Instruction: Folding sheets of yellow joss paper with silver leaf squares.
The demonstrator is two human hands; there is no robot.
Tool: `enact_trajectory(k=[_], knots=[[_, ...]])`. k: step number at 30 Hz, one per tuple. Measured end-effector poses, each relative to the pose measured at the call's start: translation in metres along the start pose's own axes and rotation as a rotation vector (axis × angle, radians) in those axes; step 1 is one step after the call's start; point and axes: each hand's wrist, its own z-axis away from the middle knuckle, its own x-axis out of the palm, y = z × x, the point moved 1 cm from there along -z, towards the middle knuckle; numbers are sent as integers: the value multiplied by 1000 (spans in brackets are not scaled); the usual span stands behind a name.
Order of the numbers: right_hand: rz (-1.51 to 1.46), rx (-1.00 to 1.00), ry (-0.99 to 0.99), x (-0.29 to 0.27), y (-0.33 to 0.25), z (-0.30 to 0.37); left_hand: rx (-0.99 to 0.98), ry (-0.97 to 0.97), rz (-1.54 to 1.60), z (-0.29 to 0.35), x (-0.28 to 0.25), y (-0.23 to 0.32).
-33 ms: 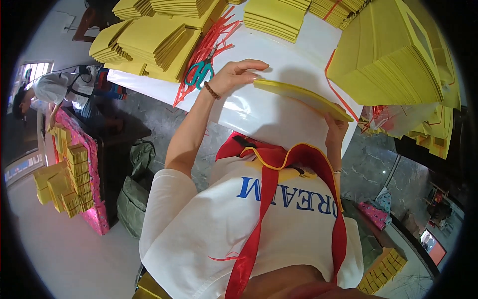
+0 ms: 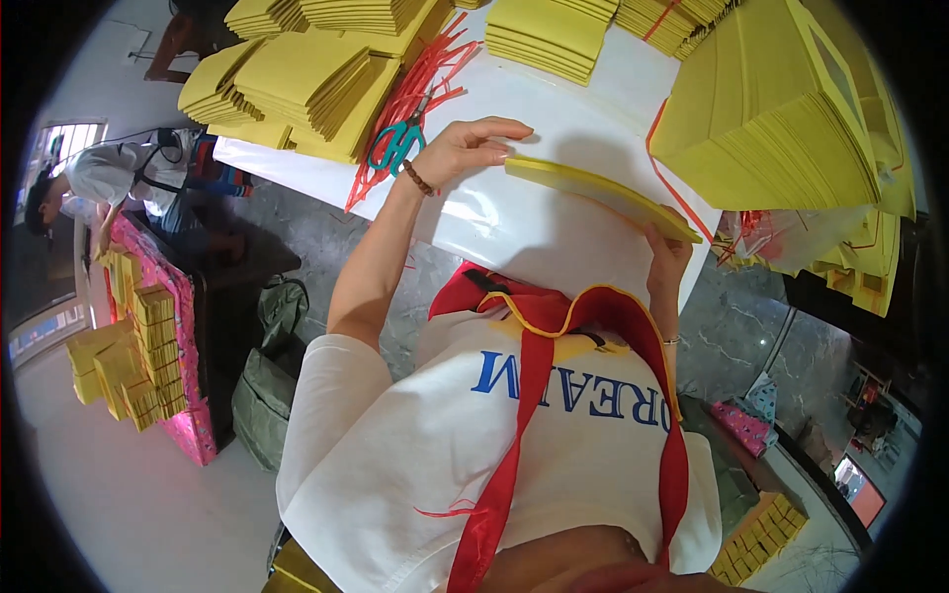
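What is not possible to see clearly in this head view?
Right hand, some fingers: head view, hidden behind the yellow piece.
Top middle yellow stack: head view, cut off by the upper edge.
Far-right background things: head view, too small and dark.

Table (image 2: 554, 109): right in front of the person, most of the stuff is on it
Left end: sheet stacks (image 2: 306, 79), with loose strips (image 2: 427, 74) just right of them
Scissors (image 2: 400, 134): lying on those strips
Far side: a middle stack (image 2: 544, 40), right of the strips
Right end: one big stack (image 2: 766, 124)
Near part: thin pack (image 2: 603, 191), left hand (image 2: 465, 151) at one end, right hand (image 2: 668, 259) at the other
Off left: side table (image 2: 201, 435) with bundles (image 2: 153, 336) on it, co-worker (image 2: 101, 173) at its far end
Bag (image 2: 272, 385): between side table and person
Behind, right: more blocks (image 2: 766, 534)
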Motion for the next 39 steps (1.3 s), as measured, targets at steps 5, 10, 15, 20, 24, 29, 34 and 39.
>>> enact_trajectory(k=[5,10,15,20,24,29,34,39], knots=[[29,-23,12,2,0,-2,31,-44,-261,-4,-3,24],[1,-12,32,3,2,-4,82,-98,-391,-11,7,30],[27,22,48,3,2,-3,8,-55,-300,-14,5,20],[12,23,52,2,1,-3,7,-9,-273,-14,7,25],[18,17,31,2,0,-3,6,16,-382,-21,11,32],[23,22,4,4,-1,-5,-14,40,-265,-22,8,17],[-3,22,20,6,2,-6,-3,48,-249,-10,4,21],[9,30,48,4,-2,-3,2,128,26,-7,10,19]])
